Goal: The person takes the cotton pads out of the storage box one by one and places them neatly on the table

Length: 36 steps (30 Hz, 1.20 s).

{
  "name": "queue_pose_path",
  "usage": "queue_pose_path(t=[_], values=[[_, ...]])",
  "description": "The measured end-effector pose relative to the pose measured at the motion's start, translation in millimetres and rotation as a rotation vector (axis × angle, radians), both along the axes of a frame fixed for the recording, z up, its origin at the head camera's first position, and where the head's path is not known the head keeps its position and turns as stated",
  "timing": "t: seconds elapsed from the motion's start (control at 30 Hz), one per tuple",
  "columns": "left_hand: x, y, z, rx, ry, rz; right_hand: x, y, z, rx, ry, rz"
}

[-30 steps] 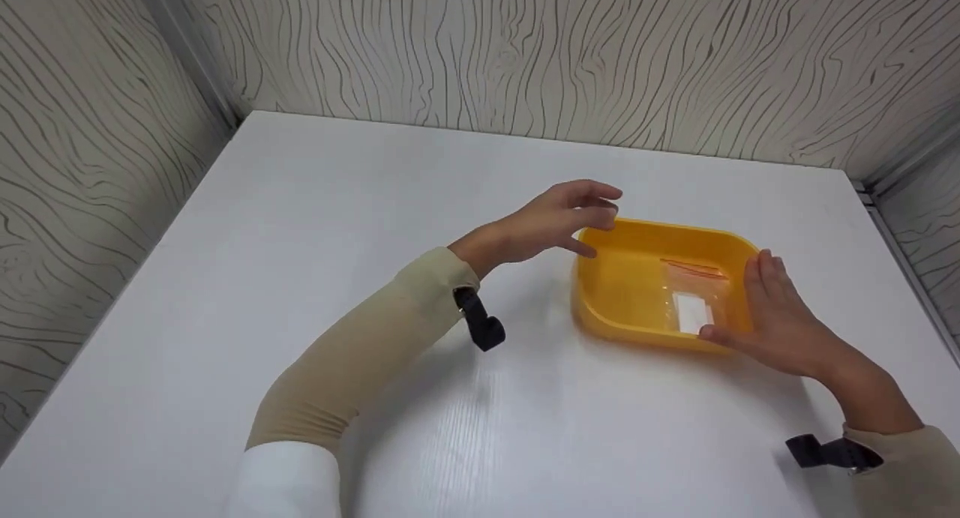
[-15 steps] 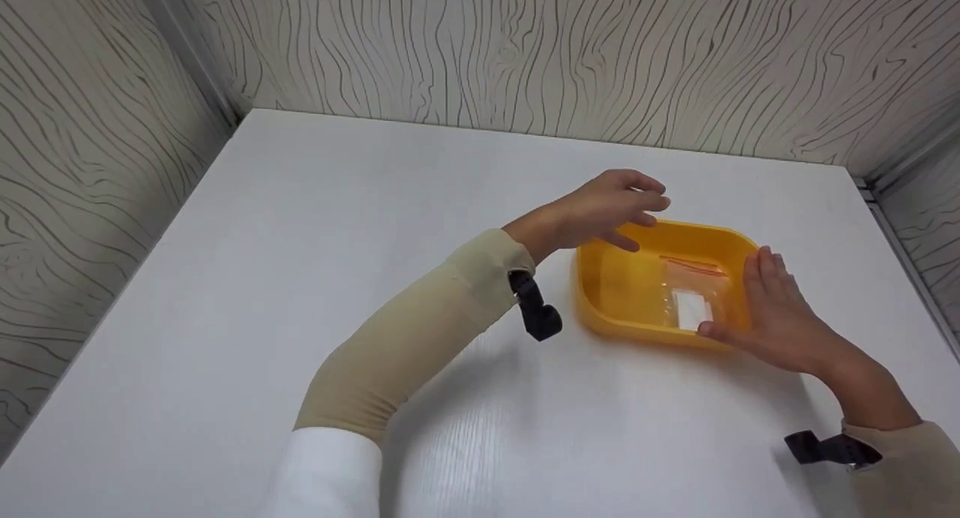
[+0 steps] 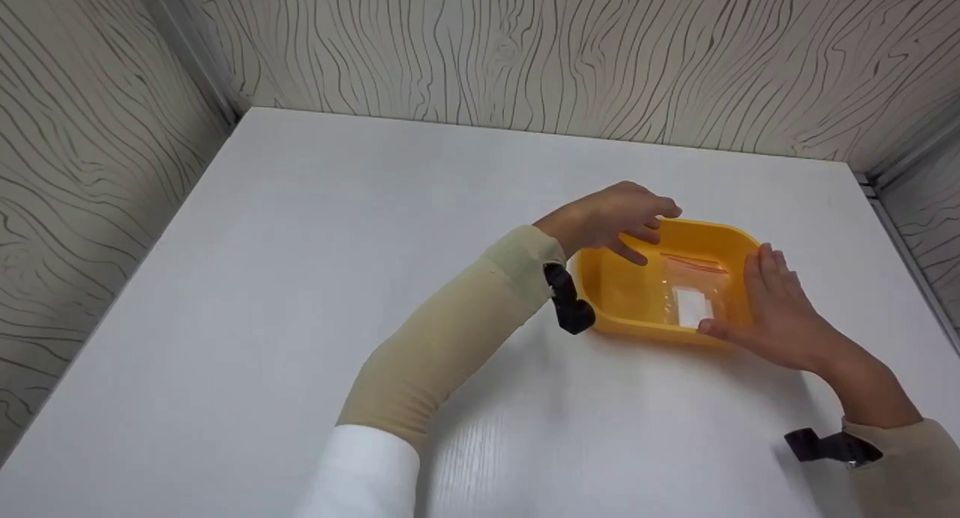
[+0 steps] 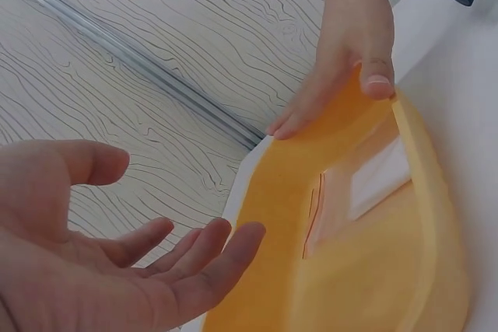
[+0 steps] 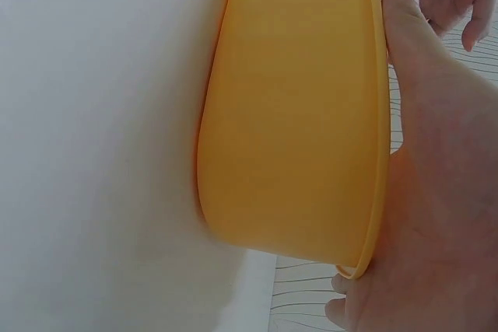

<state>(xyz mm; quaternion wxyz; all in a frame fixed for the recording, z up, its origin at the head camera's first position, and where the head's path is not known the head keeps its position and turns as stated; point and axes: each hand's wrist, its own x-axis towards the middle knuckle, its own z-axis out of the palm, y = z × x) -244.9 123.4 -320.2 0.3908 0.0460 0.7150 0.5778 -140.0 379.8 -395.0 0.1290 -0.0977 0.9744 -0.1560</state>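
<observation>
A yellow plastic tub [image 3: 630, 297] with rounded corners stands on the table. Flat on its bottom lies a clear zip bag [image 3: 691, 273] with a red seal line and a white piece [image 3: 690, 308] inside. My left hand [image 3: 611, 212] hovers over the tub's far left corner, fingers spread and slightly bent, holding nothing. In the left wrist view, air shows between that hand's [image 4: 148, 270] thumb and fingers. My right hand [image 3: 784, 319] rests on the tub's right end, straight fingers along the rim and thumb at the near edge. The right wrist view shows the tub's outer wall [image 5: 292, 114].
The white table [image 3: 300, 278] reaches to wood-grain patterned panels [image 3: 450, 46] at the back and left. Grey metal strips run along the panel corners. A black strap piece [image 3: 570, 300] sticks out from the left sleeve, another [image 3: 832, 447] from the right.
My left hand has moved right, from beside the tub's left corner to over it, dipping a little lately. The right hand, tub and bag stay in place.
</observation>
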Motion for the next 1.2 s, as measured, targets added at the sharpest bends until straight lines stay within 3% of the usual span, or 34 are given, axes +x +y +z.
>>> queue_pose_path(t=[0.27,0.5,0.77,0.97,1.2], values=[[1.4,19.0,-12.8,-0.065,-0.068,0.017,0.0,-1,-1.1,-0.003,-0.002,-0.011],[5.6,29.0,-15.0,-0.177,-0.113,0.009,0.0,-2,0.6,-0.024,-0.007,-0.011],[8.6,33.6,-22.4,-0.156,-0.146,-0.019,0.7,0,-0.3,-0.033,0.005,0.007],[10.0,40.0,-30.7,-0.198,-0.141,-0.021,0.6,0,-1.8,-0.031,-0.002,-0.002],[11.4,48.9,-36.8,-0.224,-0.184,-0.014,1.0,1,-3.3,-0.031,0.003,-0.011]])
